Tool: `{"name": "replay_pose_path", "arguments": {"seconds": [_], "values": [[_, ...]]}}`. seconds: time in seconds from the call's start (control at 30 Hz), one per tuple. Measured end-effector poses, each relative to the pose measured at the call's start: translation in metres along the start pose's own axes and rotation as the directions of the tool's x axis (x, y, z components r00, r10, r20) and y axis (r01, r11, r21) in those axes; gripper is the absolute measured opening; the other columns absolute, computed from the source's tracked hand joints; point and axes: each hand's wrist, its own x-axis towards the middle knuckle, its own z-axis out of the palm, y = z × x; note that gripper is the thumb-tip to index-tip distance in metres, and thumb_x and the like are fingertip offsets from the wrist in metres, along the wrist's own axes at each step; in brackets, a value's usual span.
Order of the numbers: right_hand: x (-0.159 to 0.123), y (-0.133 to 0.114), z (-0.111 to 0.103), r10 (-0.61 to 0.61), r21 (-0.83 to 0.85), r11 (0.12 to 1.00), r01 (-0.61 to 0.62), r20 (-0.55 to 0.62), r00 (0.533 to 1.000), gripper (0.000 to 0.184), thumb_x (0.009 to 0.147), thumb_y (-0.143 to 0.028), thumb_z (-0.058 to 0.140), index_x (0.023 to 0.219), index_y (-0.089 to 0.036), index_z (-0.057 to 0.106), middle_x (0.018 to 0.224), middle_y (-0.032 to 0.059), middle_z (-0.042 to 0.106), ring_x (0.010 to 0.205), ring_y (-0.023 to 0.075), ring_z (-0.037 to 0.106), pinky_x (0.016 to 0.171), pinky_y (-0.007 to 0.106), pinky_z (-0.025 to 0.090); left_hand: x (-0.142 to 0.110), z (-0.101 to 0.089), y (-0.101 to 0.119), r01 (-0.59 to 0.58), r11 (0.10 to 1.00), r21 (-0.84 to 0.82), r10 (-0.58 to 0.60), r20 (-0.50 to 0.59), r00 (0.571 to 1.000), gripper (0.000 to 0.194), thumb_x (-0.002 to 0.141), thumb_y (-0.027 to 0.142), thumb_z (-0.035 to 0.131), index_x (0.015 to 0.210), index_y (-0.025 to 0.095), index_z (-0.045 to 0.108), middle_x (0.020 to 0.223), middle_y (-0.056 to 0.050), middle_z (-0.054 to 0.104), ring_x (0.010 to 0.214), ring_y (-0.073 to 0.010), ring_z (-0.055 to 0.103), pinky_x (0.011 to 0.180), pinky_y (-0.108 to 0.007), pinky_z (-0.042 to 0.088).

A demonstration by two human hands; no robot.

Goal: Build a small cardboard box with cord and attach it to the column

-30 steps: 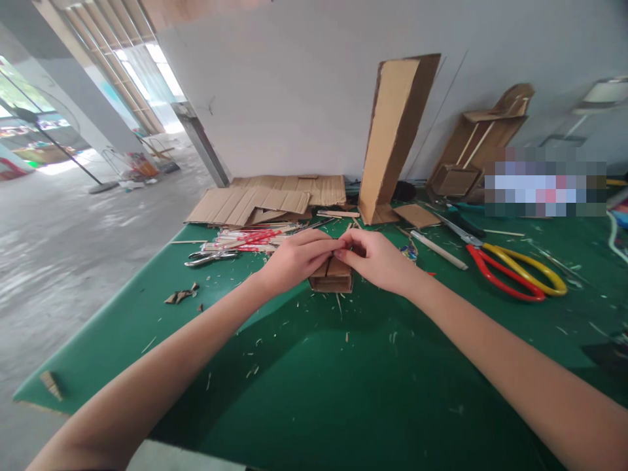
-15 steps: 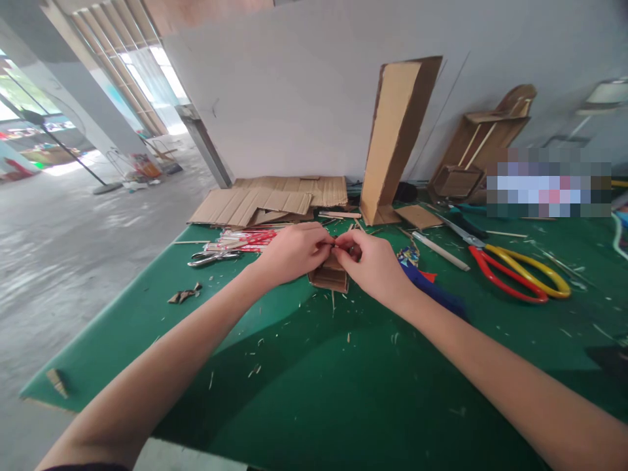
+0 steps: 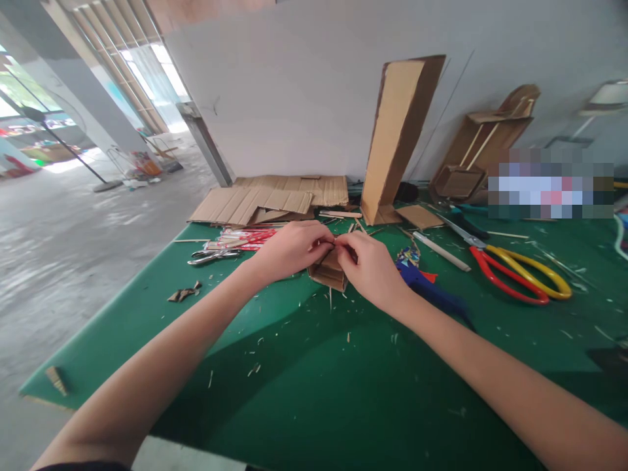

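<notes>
A small brown cardboard box [image 3: 328, 271] sits on the green tabletop, its open end facing me. Over its far top edge, my left hand [image 3: 296, 248] and my right hand [image 3: 369, 265] meet fingertip to fingertip. Both are closed in a pinch, and whatever lies between the fingers is too small and hidden to make out. Just right of my right wrist lies a blue glue gun [image 3: 432, 292], partly covered by my forearm. Left of my left hand are red-and-white wrapped sticks [image 3: 250, 238] and metal pliers [image 3: 214, 256].
Large scissors [image 3: 524, 271] with red and yellow handles and a pale-handled knife [image 3: 441, 251] lie at right. Flat cardboard sheets [image 3: 255, 201], a tall cardboard piece [image 3: 398, 131] and a cardboard model [image 3: 483, 147] stand near the wall. Scraps [image 3: 184, 292] litter the green table [image 3: 314, 392].
My hands have stayed at the box's top, the left rolling into a tighter pinch. The box has turned slightly and shifted left. The glue gun shows more beside my right forearm.
</notes>
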Motion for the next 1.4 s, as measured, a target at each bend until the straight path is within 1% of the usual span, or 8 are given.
{"name": "replay_pose_path", "arguments": {"seconds": [0.33,0.63,0.73,0.8,0.9,1.0,1.13,1.4], "values": [[0.003,0.003,0.000,0.058,0.134,0.989,-0.070,0.090,0.994,0.015,0.091,-0.022,0.045,0.086,-0.018,0.059,0.085,0.0045,0.062,0.079,0.0166,0.055,0.070,0.030,0.041,-0.006,0.006,-0.020,-0.235,0.967,-0.100,0.231,-0.047,0.972,0.017,0.094,0.021,0.051,0.093,0.018,0.068,0.097,-0.006,0.069,0.087,-0.0140,0.064,0.080,-0.029,0.052],[0.003,0.005,-0.002,0.079,0.137,0.986,-0.091,0.095,0.992,0.014,0.092,-0.024,0.047,0.086,-0.019,0.059,0.085,0.0030,0.064,0.076,0.0159,0.056,0.067,0.030,0.040,-0.005,0.007,-0.009,-0.091,0.988,-0.127,0.089,-0.020,0.996,0.014,0.088,0.016,0.052,0.083,0.018,0.065,0.086,-0.003,0.068,0.078,-0.0129,0.061,0.072,-0.027,0.050],[0.004,0.002,-0.005,0.040,0.044,0.998,-0.045,0.100,0.994,0.014,0.093,-0.024,0.045,0.087,-0.019,0.058,0.087,0.0040,0.064,0.079,0.0168,0.057,0.067,0.030,0.039,-0.004,0.005,-0.008,-0.079,0.991,-0.108,0.080,0.009,0.997,0.014,0.086,0.015,0.050,0.081,0.018,0.063,0.082,-0.002,0.066,0.075,-0.0126,0.058,0.069,-0.027,0.047],[0.005,-0.001,-0.011,0.004,-0.125,0.992,0.013,0.140,0.990,0.017,0.094,-0.022,0.041,0.091,-0.018,0.057,0.094,0.0066,0.062,0.080,0.0177,0.057,0.063,0.030,0.036,-0.003,0.002,-0.008,-0.074,0.992,-0.106,0.078,0.042,0.996,0.014,0.085,0.014,0.049,0.080,0.018,0.062,0.080,-0.002,0.064,0.073,-0.0126,0.057,0.068,-0.028,0.046],[0.007,-0.005,-0.021,0.001,-0.397,0.914,0.090,0.223,0.975,0.020,0.095,-0.019,0.036,0.096,-0.017,0.056,0.100,0.0098,0.060,0.068,0.0160,0.053,0.053,0.031,0.026,-0.002,-0.002,-0.008,-0.060,0.990,-0.130,0.073,0.097,0.993,0.013,0.084,0.012,0.050,0.078,0.018,0.060,0.079,-0.002,0.062,0.073,-0.0125,0.056,0.067,-0.027,0.046],[0.008,-0.003,-0.030,-0.026,-0.539,0.827,0.159,0.246,0.969,0.022,0.093,-0.015,0.034,0.099,-0.015,0.055,0.102,0.0115,0.059,0.058,0.0134,0.046,0.049,0.032,0.019,-0.001,-0.004,-0.008,-0.051,0.987,-0.150,0.071,0.127,0.989,0.014,0.082,0.010,0.049,0.078,0.018,0.059,0.079,-0.002,0.061,0.072,-0.0120,0.055,0.066,-0.026,0.045],[0.010,0.005,-0.035,-0.086,-0.632,0.744,0.217,0.231,0.969,0.025,0.091,-0.010,0.033,0.099,-0.015,0.056,0.100,0.0128,0.058,0.056,0.0129,0.043,0.047,0.032,0.016,-0.001,-0.008,-0.006,-0.039,0.988,-0.147,0.062,0.162,0.985,0.015,0.080,0.009,0.048,0.076,0.018,0.059,0.080,-0.002,0.059,0.070,-0.0116,0.055,0.065,-0.026,0.045],[0.011,0.010,-0.034,-0.158,-0.653,0.698,0.294,0.260,0.952,0.026,0.090,-0.007,0.033,0.091,-0.015,0.057,0.098,0.0140,0.060,0.071,0.0179,0.052,0.051,0.033,0.019,-0.001,-0.016,-0.010,-0.078,0.982,-0.173,0.119,0.241,0.963,0.015,0.082,0.009,0.047,0.075,0.019,0.056,0.080,-0.002,0.058,0.073,-0.0120,0.054,0.066,-0.026,0.045]]}}
